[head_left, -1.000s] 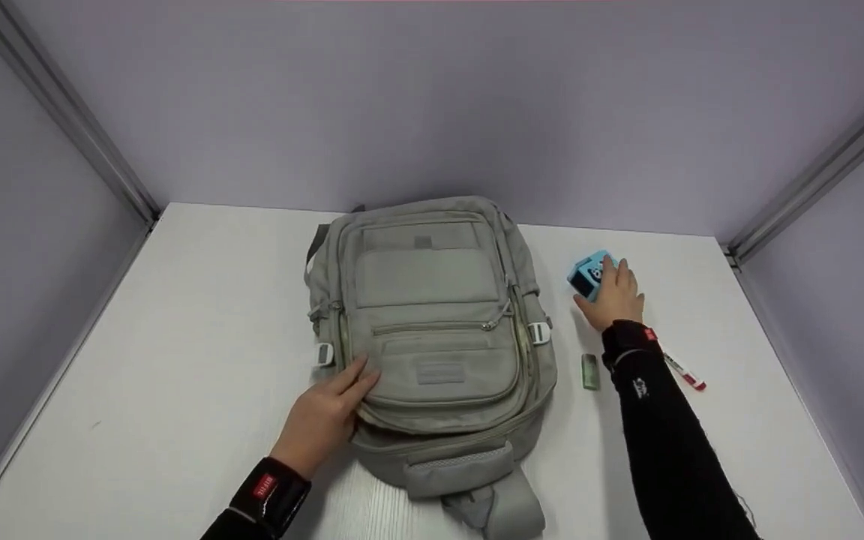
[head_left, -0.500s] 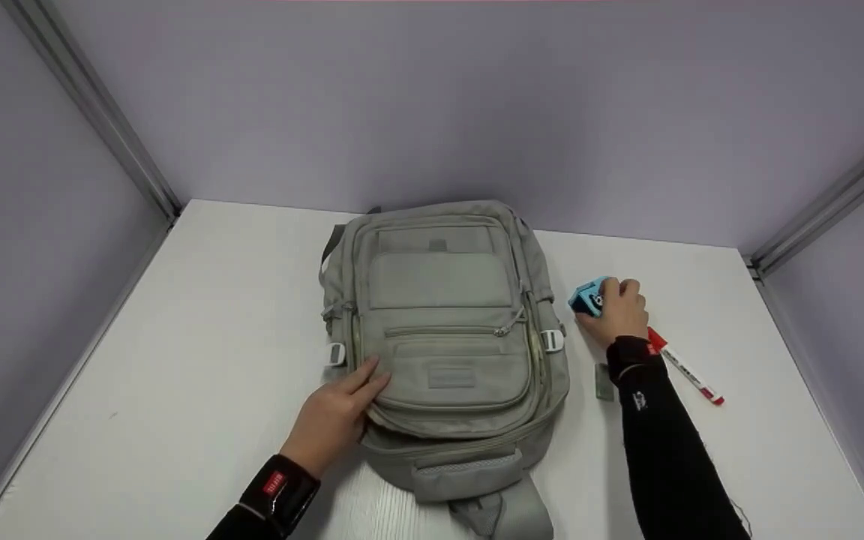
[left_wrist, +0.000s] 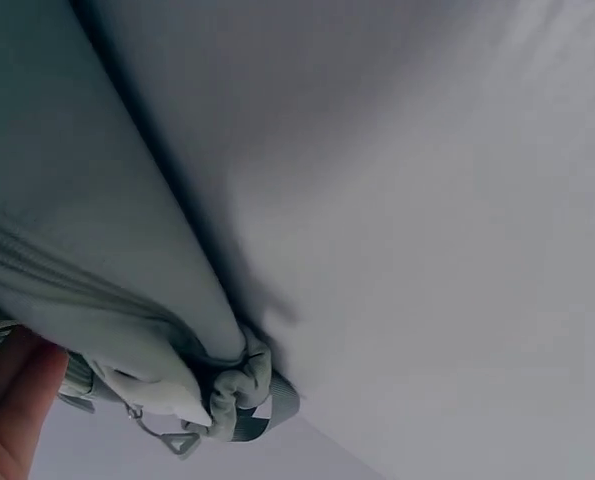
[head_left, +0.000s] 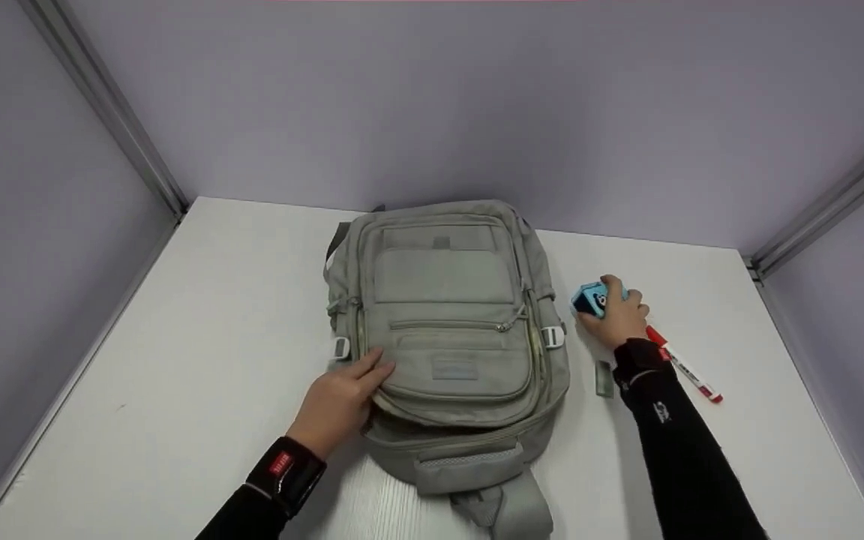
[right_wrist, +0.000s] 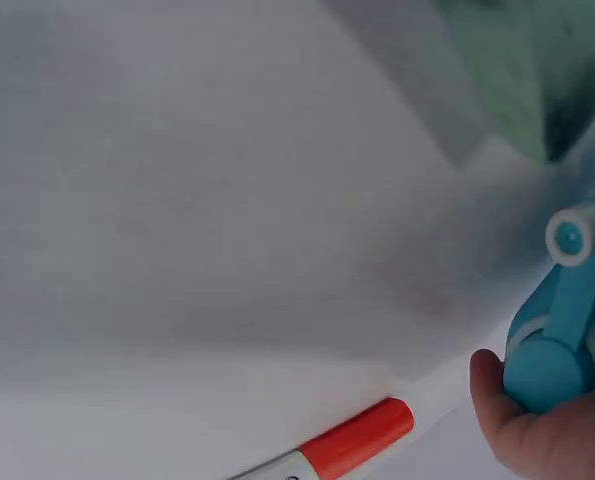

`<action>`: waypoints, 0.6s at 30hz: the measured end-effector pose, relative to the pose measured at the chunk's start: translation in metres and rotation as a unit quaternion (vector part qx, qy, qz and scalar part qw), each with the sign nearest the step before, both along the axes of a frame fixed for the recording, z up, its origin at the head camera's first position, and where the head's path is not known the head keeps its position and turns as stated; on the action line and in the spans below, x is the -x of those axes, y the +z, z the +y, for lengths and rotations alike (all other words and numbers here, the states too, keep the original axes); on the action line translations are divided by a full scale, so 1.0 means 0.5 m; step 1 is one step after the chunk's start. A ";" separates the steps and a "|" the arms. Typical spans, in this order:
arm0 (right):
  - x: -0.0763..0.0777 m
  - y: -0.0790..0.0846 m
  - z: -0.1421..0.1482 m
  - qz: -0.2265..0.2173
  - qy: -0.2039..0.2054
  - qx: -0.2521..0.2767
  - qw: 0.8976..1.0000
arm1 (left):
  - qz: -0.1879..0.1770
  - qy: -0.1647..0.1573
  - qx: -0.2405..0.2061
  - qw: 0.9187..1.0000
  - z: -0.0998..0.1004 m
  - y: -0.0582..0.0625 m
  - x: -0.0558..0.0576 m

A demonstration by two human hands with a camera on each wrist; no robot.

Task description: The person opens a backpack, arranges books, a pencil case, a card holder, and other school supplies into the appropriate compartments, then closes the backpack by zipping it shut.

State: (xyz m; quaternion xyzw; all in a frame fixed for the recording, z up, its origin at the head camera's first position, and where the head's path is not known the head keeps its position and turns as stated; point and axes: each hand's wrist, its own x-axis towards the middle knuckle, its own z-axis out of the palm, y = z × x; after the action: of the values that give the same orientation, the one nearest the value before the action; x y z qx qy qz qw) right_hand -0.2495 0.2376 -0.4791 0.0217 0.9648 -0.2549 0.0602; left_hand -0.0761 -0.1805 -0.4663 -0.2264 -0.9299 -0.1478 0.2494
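Note:
A grey-green backpack (head_left: 443, 277) lies on its back on the white table, the zip along its near end undone and a gap showing there. My left hand (head_left: 334, 401) pinches the edge of its front panel at the lower left, fingers (left_wrist: 22, 390) on the outside and thumb hidden. Right of the bag, my right hand (head_left: 619, 319) grips a light blue hand-crank pencil sharpener (head_left: 589, 298) with a cartoon print. Its crank (right_wrist: 577, 290) shows in the right wrist view, near a fingertip.
A red-and-white marker (head_left: 691, 371) lies right of my right wrist. Between that wrist and the bag is a small green block-like piece (head_left: 603, 379). Grey-violet panels (head_left: 432, 97) enclose the table at the back and sides. A strap (head_left: 522, 506) trails from the bag's near end.
My right hand has curled its fingers around the pencil sharpener and drawn it slightly nearer. My left hand keeps its hold, and the bag's gap is slightly wider. The head view has shifted a little.

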 end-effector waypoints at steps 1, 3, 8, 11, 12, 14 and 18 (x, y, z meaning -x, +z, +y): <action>-0.005 0.012 0.000 0.014 0.002 0.007 1.000 | 0.003 0.000 -0.004 1.000 0.002 0.009 0.006; -0.021 0.042 0.000 0.044 0.014 0.024 0.999 | 0.013 0.004 -0.015 1.000 0.007 0.034 0.022; -0.079 0.110 -0.007 0.079 0.058 0.057 0.994 | 0.018 0.046 -0.074 0.996 0.019 0.127 0.086; -0.123 0.133 -0.016 0.066 0.079 0.074 0.992 | -0.029 0.098 -0.127 0.987 0.023 0.188 0.134; -0.138 0.139 -0.019 0.058 0.085 0.081 0.991 | -0.053 0.116 -0.147 0.981 0.024 0.206 0.151; -0.164 0.146 -0.029 0.042 0.103 0.092 0.990 | -0.103 0.148 -0.180 0.967 0.027 0.238 0.181; -0.198 0.154 -0.071 0.021 0.168 0.093 0.981 | -0.169 0.191 -0.216 0.943 0.031 0.277 0.218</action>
State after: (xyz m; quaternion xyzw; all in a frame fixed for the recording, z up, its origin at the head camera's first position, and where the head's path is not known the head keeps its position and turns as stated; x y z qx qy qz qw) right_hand -0.1506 0.2020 -0.4020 -0.1513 0.9280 -0.3301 0.0831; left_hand -0.1851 -0.1650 -0.3279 0.0427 -0.9300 -0.3304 0.1551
